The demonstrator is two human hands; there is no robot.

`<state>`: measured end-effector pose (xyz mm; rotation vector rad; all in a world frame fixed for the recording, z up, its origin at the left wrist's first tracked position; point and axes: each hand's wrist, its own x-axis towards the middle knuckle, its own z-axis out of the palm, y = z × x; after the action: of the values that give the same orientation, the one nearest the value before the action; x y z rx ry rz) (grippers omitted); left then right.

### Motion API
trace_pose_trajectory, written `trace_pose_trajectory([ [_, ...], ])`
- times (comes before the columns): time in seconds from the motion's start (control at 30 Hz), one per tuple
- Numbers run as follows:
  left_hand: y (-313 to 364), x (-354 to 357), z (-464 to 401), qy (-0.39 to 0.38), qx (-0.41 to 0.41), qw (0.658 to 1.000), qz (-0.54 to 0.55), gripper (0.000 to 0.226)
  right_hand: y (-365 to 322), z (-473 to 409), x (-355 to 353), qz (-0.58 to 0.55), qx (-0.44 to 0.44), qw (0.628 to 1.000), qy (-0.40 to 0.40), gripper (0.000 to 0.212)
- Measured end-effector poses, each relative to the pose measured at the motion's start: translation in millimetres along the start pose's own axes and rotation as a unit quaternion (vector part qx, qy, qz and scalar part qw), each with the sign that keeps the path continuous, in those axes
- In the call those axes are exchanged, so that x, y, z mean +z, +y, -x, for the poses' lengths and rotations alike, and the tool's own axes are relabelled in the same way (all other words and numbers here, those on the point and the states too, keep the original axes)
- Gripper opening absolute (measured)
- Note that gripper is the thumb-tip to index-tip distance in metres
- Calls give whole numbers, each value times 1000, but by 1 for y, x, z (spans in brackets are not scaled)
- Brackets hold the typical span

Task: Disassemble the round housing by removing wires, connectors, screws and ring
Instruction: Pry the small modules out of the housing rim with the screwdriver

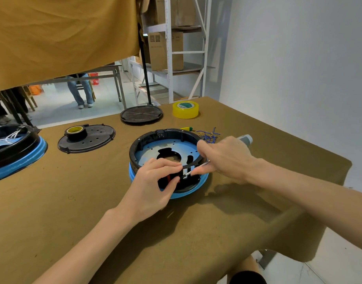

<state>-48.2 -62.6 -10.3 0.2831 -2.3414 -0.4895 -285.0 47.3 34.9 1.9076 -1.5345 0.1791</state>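
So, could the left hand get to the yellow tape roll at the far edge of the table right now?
Probably not freely: the left hand is pinching a part inside the round housing, and the yellow tape roll lies beyond that housing.

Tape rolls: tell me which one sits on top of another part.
The black-rimmed tape roll at left, resting on the flat black perforated cover. The larger yellow tape roll stands directly on the table cloth.
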Motion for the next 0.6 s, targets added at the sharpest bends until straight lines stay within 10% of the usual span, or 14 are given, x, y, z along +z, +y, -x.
trace_pose_trajectory([
  [0.6, -5, -2, -1, -5, 18, 1000, -13, 37, 13, -15, 2, -23, -72, 997, -6, 64],
])
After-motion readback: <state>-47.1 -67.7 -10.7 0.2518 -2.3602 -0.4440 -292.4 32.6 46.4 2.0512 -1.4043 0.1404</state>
